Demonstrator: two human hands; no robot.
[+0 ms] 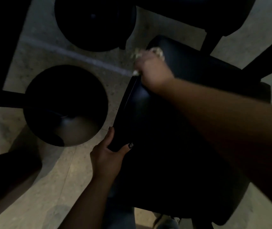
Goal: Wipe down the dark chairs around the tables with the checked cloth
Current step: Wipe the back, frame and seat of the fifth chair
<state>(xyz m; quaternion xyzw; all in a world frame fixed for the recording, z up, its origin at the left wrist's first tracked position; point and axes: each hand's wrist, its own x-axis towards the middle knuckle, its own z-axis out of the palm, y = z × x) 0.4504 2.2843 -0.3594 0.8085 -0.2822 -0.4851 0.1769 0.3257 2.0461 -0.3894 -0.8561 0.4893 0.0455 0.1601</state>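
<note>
Cloth [141,54] bunched under right hand [153,70] on chair [173,129].

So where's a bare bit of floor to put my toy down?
Bare floor shows between the two round table bases, and more below the nearer base, beside the left hand. The chair is crowded: both hands are on it, the right hand holding the cloth.

Floor [75,176]: pale speckled stone, dim light, a faint seam running from ten o'clock toward centre.
Round bases [65,104]: two dark discs standing on it, at nine and twelve o'clock.
Dark chair [173,146]: centre to four o'clock.
</note>
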